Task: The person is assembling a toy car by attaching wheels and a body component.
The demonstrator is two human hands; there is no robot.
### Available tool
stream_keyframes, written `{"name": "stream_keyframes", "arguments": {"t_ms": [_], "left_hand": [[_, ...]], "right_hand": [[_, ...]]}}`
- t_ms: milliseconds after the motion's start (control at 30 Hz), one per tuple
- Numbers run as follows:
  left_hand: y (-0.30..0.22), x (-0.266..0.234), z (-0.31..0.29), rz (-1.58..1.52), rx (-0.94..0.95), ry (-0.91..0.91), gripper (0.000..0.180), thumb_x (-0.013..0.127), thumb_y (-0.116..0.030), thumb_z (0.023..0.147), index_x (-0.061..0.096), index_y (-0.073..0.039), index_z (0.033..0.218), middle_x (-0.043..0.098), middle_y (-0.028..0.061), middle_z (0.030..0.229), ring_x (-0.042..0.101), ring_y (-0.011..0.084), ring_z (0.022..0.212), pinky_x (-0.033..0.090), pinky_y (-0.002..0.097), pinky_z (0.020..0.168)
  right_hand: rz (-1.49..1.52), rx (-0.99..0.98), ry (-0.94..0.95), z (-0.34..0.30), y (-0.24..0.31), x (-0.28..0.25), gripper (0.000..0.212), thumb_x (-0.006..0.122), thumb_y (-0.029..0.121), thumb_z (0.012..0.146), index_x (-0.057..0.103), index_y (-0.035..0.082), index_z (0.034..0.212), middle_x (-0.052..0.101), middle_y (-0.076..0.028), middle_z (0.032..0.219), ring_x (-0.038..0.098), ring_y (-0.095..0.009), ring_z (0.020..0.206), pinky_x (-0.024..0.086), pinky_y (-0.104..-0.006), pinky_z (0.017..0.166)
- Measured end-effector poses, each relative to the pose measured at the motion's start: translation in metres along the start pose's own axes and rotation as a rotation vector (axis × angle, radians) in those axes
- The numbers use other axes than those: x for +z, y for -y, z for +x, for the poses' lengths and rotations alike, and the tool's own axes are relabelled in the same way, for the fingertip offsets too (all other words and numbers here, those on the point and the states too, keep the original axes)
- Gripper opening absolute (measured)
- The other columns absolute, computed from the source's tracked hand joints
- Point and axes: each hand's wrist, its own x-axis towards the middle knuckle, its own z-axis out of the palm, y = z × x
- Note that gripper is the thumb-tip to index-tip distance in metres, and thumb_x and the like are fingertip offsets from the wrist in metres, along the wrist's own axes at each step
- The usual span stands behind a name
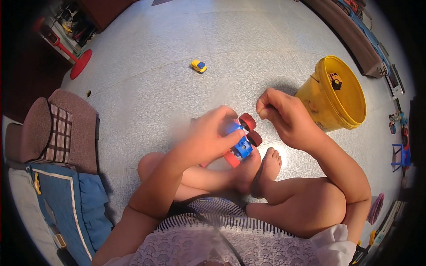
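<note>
My left hand (212, 138) is closed around a toy car (243, 148) with a blue and red body and dark red wheels. It is held above my bare feet, with two wheels turned toward my right hand. My right hand (288, 116) is raised to the right of the toy car, apart from it, with thumb and fingers pinched together. Whatever is in that pinch, if anything, is too small or hidden to make out. Just beyond my right hand stands a yellow bucket (310, 95), tilted in view, with a small yellow and black toy vehicle (335, 81) inside.
A small yellow toy car with blue windows (199, 66) sits on the speckled floor (151, 88) ahead. To the left are a brown cushioned seat (80, 128), blue cloth (66, 199) and a red round-based stand (80, 64). Several toys, including a blue frame (400, 156), lie along the right.
</note>
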Motion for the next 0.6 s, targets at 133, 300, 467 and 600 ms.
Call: {"name": "stream_keyframes", "arguments": {"t_ms": [133,300,467,600], "left_hand": [[-0.005,-0.004,-0.003,0.065,0.02,-0.054,0.04,0.076,-0.022,0.091,0.06,-0.005,0.124,0.069,0.0114,0.107,0.066,0.0167,0.094,0.054,0.0315,0.079],[0.002,0.003,-0.004,0.42,0.222,-0.362,0.044,0.08,-0.025,0.085,0.06,-0.007,0.12,0.065,0.0113,0.106,0.069,0.0257,0.091,0.056,0.0361,0.078],[0.003,0.004,-0.003,0.57,0.31,-0.465,0.045,0.081,-0.025,0.081,0.061,-0.009,0.119,0.063,0.0106,0.111,0.067,0.0319,0.099,0.056,0.0419,0.082],[0.002,0.005,-0.003,0.642,0.348,-0.533,0.046,0.081,-0.023,0.079,0.062,-0.01,0.119,0.061,0.0108,0.116,0.063,0.0337,0.108,0.055,0.0445,0.087]], "right_hand": [[-0.039,-0.029,0.015,0.002,0.011,-0.001,0.009,0.06,-0.004,0.094,0.056,0.002,0.099,0.062,-0.011,0.089,0.061,-0.026,0.083,0.05,-0.0347,0.076],[-0.205,0.104,0.106,0.001,0.009,-0.002,0.008,0.057,0.0,0.096,0.055,0.004,0.103,0.06,-0.015,0.078,0.061,-0.034,0.07,0.05,-0.0406,0.067],[-0.502,0.154,0.241,0.0,0.015,0.0,0.012,0.061,0.01,0.089,0.061,0.005,0.1,0.067,-0.02,0.076,0.066,-0.046,0.07,0.051,-0.0527,0.065],[-0.352,0.125,0.327,0.004,0.01,0.008,0.014,0.063,0.013,0.087,0.067,0.008,0.099,0.067,-0.022,0.077,0.066,-0.045,0.072,0.051,-0.0526,0.064]]}}
